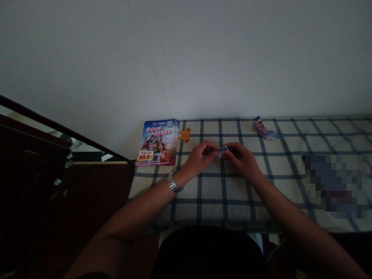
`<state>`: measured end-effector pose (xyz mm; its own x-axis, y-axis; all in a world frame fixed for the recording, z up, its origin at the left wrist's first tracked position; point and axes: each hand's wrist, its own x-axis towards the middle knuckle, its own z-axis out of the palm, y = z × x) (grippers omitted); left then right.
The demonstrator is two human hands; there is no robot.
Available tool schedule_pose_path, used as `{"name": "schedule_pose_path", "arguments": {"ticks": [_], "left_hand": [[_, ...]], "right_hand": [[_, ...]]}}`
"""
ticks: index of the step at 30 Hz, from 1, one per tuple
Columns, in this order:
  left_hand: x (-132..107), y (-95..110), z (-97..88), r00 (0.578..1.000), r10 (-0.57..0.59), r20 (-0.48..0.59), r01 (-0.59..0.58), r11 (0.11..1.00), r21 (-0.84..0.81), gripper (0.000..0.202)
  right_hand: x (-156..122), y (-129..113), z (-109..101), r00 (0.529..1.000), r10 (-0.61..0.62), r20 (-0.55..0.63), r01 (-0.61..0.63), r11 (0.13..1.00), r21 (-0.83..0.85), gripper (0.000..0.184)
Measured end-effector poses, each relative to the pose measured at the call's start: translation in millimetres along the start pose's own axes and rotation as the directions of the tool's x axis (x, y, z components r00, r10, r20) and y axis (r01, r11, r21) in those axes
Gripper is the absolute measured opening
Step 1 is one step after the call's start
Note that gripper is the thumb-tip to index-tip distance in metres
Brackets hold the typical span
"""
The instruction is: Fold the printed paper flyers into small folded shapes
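Observation:
A small folded piece of printed paper (222, 151) is held between my two hands, just above the checked cloth. My left hand (202, 155), with a silver watch (173, 183) on its wrist, pinches the paper's left side between thumb and fingers. From the right, my right hand (240, 157) grips the same paper with thumb and fingertips. Beyond my left hand lies a stack of printed flyers (158, 143), blue at the top and red at the bottom. Farther back on the right rests a curved strip of folded printed paper (264, 130).
The blue-and-white checked cloth (212, 211) covers the surface up to the plain wall (197, 58). An orange bear-shaped piece (184, 135) lies beside the flyers. At the right is a blurred-out item (335, 186). A dark rail (58, 126) slants along the left side.

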<state>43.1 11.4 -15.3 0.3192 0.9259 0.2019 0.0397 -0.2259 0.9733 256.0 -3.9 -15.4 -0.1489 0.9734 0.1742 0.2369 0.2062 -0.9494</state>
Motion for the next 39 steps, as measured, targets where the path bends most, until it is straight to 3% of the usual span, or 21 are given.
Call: {"name": "schedule_pose_path", "arguments": {"ticks": [6, 13, 16, 22, 30, 39], "left_hand": [[1, -4, -0.4, 0.998, -0.049, -0.031, 0.047, 0.995, -0.083, 0.023], [-2, -6, 1.6, 1.0, 0.02, 0.011, -0.02, 0.999, 0.039, 0.018], [-4, 1, -0.3, 0.997, 0.076, 0.028, -0.078, 0.994, 0.077, 0.029], [-4, 5, -3.3, 0.992, 0.124, 0.026, -0.126, 0.981, 0.149, 0.017], [-1, 0, -6.2, 0.987, 0.119, -0.11, -0.109, 0.989, 0.096, 0.017], [-1, 5, -6.3, 0.989, 0.095, -0.109, -0.089, 0.994, 0.064, 0.02]], "right_hand": [[2, 0, 0, 0.998, 0.065, 0.005, -0.065, 0.994, 0.091, 0.035], [1, 3, -3, 0.999, 0.044, -0.02, -0.044, 0.999, 0.021, 0.034], [1, 3, -3, 0.999, 0.032, -0.008, -0.032, 0.999, -0.035, 0.035], [-1, -2, -1, 1.0, 0.01, 0.02, -0.008, 0.995, -0.1, 0.036], [0, -9, -3, 0.995, 0.093, 0.034, -0.098, 0.98, 0.175, 0.039], [2, -5, -5, 0.993, 0.117, -0.021, -0.109, 0.971, 0.211, 0.038]]}}
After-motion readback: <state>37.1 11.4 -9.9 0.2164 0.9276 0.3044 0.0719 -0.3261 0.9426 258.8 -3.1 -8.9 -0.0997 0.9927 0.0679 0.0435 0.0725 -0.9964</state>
